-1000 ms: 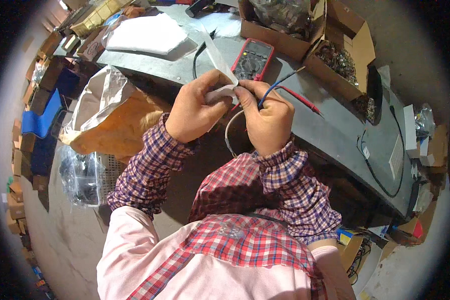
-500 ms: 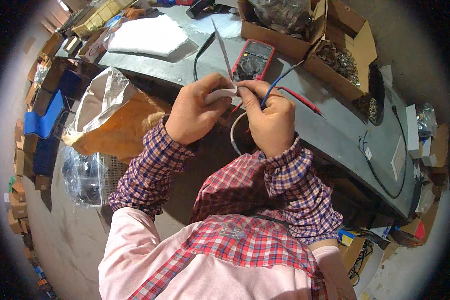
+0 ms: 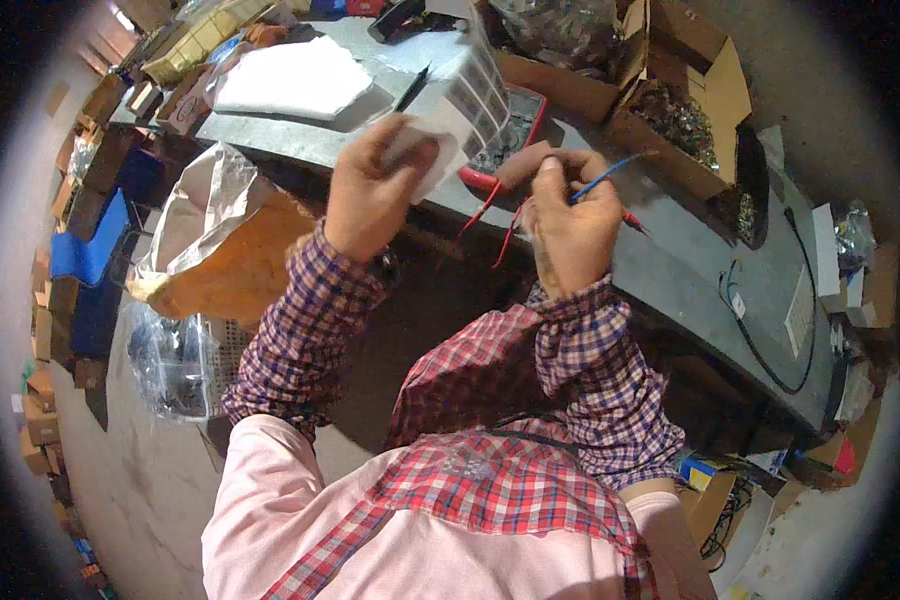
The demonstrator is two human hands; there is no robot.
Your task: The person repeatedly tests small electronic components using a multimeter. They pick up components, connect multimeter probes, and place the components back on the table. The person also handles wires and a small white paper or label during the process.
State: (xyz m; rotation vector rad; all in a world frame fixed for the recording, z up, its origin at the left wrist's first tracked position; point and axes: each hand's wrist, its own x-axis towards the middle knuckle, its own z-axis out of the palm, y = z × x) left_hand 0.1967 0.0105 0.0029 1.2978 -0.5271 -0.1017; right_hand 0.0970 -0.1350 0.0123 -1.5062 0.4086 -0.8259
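Pinching at the thumb, the fingers [image 3: 548, 178] of the right hand [image 3: 575, 225] are closed near the lower edge of the red-rimmed multimeter [image 3: 522, 128], with a blue wire [image 3: 615, 176] coming out between them to the right; what the fingertips themselves grip is too blurred to tell. The left hand [image 3: 370, 195], left of and below the multimeter, has its fingers curled on a white label strip [image 3: 478, 98], whose lower part is smeared by motion and whose paneled upper part covers the multimeter's left side. Two red leads [image 3: 484, 212] hang below the multimeter, their upper ends lost near the right hand. To its lower right a red probe [image 3: 634, 222] shows, partly hidden by that hand. Farther out on the grey desk [image 3: 670, 275], a white stack [image 3: 295, 82] lies left of the multimeter, and a cardboard box [image 3: 727, 108] stands to its right, the small metallic pieces inside hard to make out.
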